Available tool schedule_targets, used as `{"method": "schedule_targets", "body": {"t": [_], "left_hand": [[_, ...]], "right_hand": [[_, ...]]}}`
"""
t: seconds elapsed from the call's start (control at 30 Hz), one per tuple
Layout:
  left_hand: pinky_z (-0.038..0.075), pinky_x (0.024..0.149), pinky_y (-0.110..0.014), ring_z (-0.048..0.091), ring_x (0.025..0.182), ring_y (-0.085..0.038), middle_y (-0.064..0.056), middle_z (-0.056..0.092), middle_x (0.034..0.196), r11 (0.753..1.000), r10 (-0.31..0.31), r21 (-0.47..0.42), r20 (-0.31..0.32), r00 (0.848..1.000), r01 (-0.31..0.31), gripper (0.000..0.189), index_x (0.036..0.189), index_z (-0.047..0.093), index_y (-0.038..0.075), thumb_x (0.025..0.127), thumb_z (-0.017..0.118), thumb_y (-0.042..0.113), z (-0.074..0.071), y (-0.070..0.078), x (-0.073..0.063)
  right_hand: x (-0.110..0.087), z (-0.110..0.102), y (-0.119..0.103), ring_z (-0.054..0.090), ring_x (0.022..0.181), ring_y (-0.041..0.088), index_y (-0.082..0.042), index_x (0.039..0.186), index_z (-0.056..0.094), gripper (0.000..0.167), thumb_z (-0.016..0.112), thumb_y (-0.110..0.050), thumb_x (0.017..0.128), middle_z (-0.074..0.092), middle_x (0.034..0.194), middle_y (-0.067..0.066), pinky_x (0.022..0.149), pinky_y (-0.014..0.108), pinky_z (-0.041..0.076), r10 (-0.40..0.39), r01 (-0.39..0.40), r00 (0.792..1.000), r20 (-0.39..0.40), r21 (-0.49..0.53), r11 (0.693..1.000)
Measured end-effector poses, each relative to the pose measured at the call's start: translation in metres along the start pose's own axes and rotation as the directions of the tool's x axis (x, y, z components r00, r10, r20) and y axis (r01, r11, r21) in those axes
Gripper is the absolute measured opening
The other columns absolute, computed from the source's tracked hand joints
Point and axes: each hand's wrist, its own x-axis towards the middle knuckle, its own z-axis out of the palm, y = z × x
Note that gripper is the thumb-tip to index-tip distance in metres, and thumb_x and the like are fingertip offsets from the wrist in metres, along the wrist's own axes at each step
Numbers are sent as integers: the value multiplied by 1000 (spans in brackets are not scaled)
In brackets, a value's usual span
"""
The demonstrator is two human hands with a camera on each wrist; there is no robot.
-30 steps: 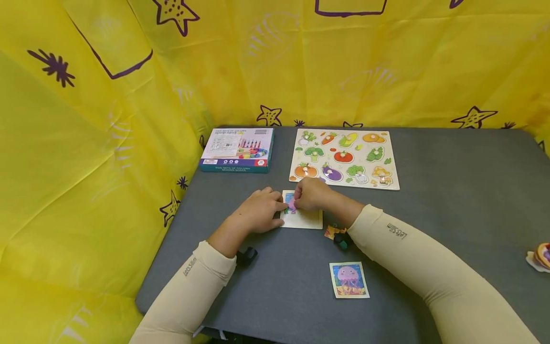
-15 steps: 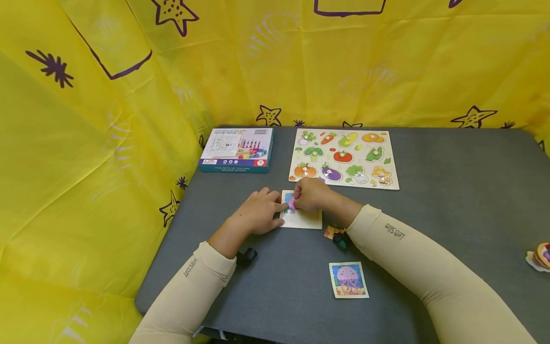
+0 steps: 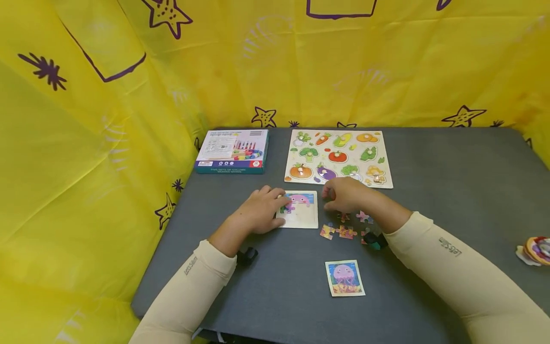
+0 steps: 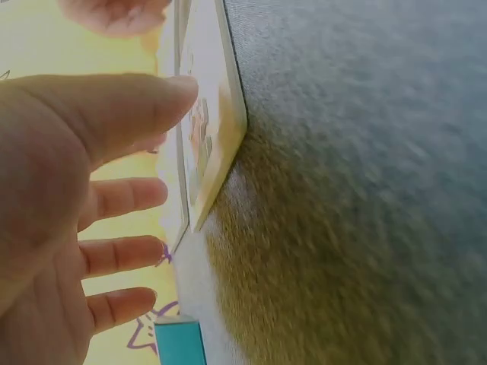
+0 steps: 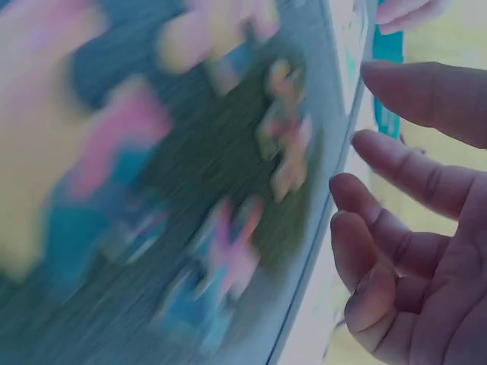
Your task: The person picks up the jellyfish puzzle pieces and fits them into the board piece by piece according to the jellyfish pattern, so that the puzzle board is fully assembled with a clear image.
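A small puzzle board (image 3: 302,219) lies on the table with a partly filled jellyfish picture along its top and left. My left hand (image 3: 259,210) rests at the board's left edge, fingers extended over it; in the left wrist view its thumb (image 4: 144,106) reaches to the board. To the right of the board hovers my right hand (image 3: 349,196), fingers loosely bent, nothing seen between thumb and fingers in the right wrist view. Below it are several loose jigsaw pieces (image 3: 347,232), one pink-and-blue piece (image 5: 221,266) showing blurred. Some pieces are partly hidden by the right wrist.
A jellyfish picture card (image 3: 345,278) lies nearer the front edge. Behind the hands are a vegetable peg puzzle (image 3: 318,157) and a boxed bead set (image 3: 232,152). Round colourful items (image 3: 537,251) sit at the far right. Yellow cloth (image 3: 258,62) hangs behind and left.
My right hand has left the board and moved right, over the loose pieces, uncovering a pink jellyfish head along the board's top. The left hand has stayed at the board's edge.
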Motion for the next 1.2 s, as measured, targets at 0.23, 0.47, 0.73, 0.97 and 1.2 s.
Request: {"method": "schedule_targets", "body": {"t": [0.23,0.47,0.73,0.97,1.2], "left_hand": [[38,110,-49,43,135,-31,-6,46,154,1000,3,5,15,1000,-3,53,154,44,39,103,58,41,0,-5,9],[40,105,-46,45,128,-28,-6,50,146,1000,-4,-7,33,999,4,48,151,48,43,104,58,38,1,-8,16],[41,101,-43,48,121,-24,-2,55,140,1000,-16,-24,22,1000,16,48,147,53,41,100,64,40,0,-8,23],[41,101,-44,49,121,-24,0,57,138,998,-39,-58,15,999,39,45,142,60,37,98,68,40,-2,-7,30],[40,103,-48,49,126,-27,-4,58,142,991,-38,-126,0,999,38,44,136,66,30,93,74,38,-5,-3,34]], "right_hand": [[-16,7,26,57,74,19,-6,103,66,34,84,-25,82,62,85,4,70,34,46,-26,26,1000,1,-30,999],[-18,16,30,55,83,22,-2,102,64,43,89,-25,76,61,90,7,78,40,47,-22,21,998,-65,-15,1000],[-16,13,29,57,72,19,-6,95,64,27,85,-15,81,61,86,6,66,33,49,10,-3,995,-96,78,997],[0,6,10,60,62,16,-7,92,69,8,76,-9,89,67,76,4,59,30,50,17,20,993,-118,307,952],[30,16,-17,65,65,15,-5,96,72,9,76,-9,89,70,77,6,61,27,53,20,-12,1000,-14,420,907]]}}
